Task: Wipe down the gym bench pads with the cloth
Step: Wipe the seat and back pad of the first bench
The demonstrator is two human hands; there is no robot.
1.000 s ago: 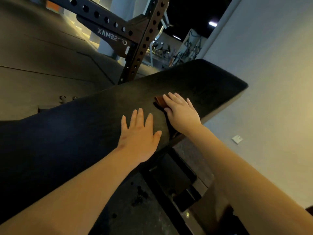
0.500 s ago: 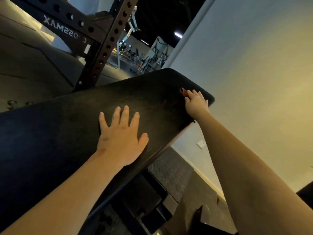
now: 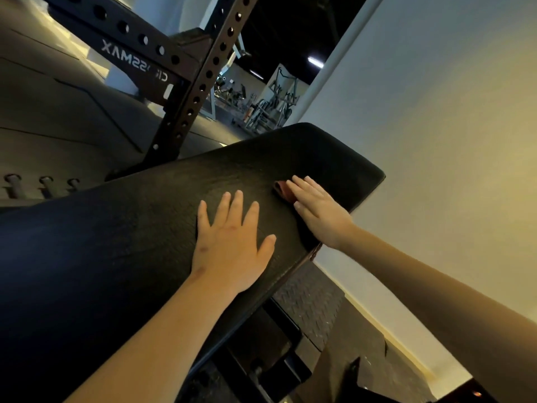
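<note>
1. The right hand [image 3: 321,212] lies flat on the cloth [image 3: 282,191]. Its fingers [image 3: 308,185] are straight and close together and press down on the cloth without curling round it; nothing is clenched.
2. The cloth is a small reddish-brown piece. Only one folded edge shows, past the fingertips on their left side; the rest is hidden under the palm.
3. The cloth sits on the top face of the bench pad [image 3: 130,228], near the pad's far rounded end and close to its right-hand edge.
4. The left hand [image 3: 232,245] is also released. The palm is flat on the pad and the fingers [image 3: 237,205] are spread and straight, with the thumb out toward the right edge. It holds nothing.
5. The left hand rests nearer the camera than the right, apart from the cloth, with bare pad between the two hands.
6. The pad is black with a grained surface. It runs at a slant from the lower left of the view up to its far end.
7. Both bare forearms reach in from the bottom of the view, the right one crossing over the pad's right edge.
8. Under the pad, dark parts of the bench frame [image 3: 261,359] show above textured dark floor [image 3: 308,301].
9. Behind the pad stands a perforated rack upright [image 3: 200,82]. It is joined by a holed crossbeam [image 3: 128,45] bearing white lettering that reads mirrored.
10. A plain pale wall [image 3: 436,126] fills the right side.
11. Past the rack, gym machines [image 3: 270,109] stand well apart in the distance under a lit ceiling lamp [image 3: 315,61].
</note>
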